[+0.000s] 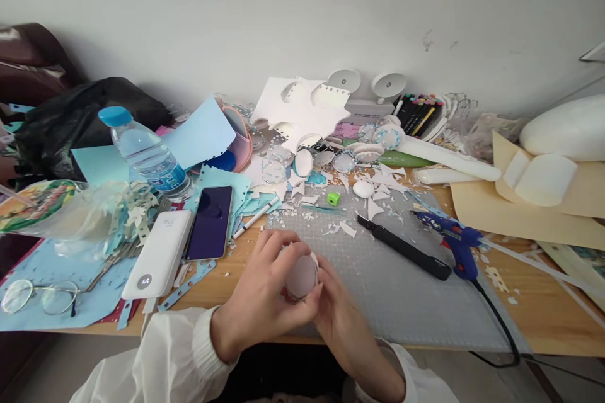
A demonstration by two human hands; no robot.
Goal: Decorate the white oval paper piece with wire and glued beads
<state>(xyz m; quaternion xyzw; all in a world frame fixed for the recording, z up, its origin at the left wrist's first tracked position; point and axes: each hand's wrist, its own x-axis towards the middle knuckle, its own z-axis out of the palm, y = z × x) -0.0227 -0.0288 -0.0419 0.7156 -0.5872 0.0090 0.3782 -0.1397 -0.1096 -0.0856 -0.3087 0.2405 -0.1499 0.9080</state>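
Both of my hands are wrapped round a small round white disc (301, 277) with a raised rim, held over the front of the table. My left hand (265, 289) curls its fingers over the top and side, its thumb along the lower edge. From the right, my right hand (333, 302) grips the disc's edge, with some fingers hidden behind it. Beyond them on the grey cutting mat (378, 302) lie a black utility knife (406, 249), a small green sharpener-like block (333, 198) and white paper scraps (348, 228).
A blue glue gun (456, 239) with its cord lies at the right. On the left are a phone (209, 223), a white power bank (159, 255), a water bottle (146, 151) and glasses (41, 296). Cut paper (302, 107) and several decorated discs (274, 170) are piled at the back.
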